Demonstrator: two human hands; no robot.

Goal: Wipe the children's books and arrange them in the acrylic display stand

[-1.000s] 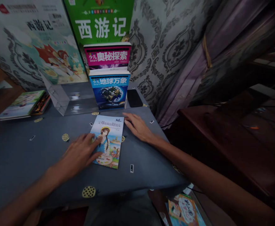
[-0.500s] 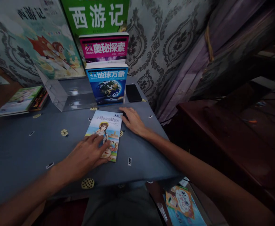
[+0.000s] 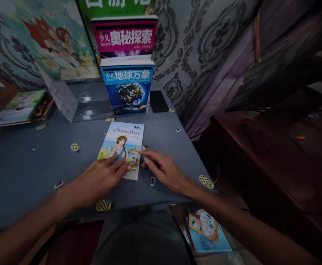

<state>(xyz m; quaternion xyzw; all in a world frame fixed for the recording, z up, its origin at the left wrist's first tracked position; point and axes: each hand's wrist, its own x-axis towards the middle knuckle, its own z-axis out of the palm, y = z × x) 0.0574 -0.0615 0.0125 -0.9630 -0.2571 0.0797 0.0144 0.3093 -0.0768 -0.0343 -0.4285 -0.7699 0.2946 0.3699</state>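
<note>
A thin book [image 3: 133,147] with a girl in a yellow hat on its cover lies flat on the grey-blue tablecloth [image 3: 53,158]. Across its lower left part rests my left hand [image 3: 102,178], fingers spread over the cover. My right hand [image 3: 165,169] is beside the book's right edge, its index finger stretched to that edge and the thumb apart from it. Behind the book, a blue book with a globe [image 3: 129,92] and a magenta book [image 3: 125,38] stand upright in a clear stand [image 3: 63,99].
A black phone [image 3: 158,101] lies right of the stand. Stacked books [image 3: 19,106] are at the far left, a dark red piece of furniture [image 3: 260,158] at the right. Lower down lies a blue book [image 3: 209,235]. A green book [image 3: 119,11] stands at the back.
My right hand has moved from the book's upper right corner down along its right edge. My left hand stays on the cover. The camera view has shifted slightly.
</note>
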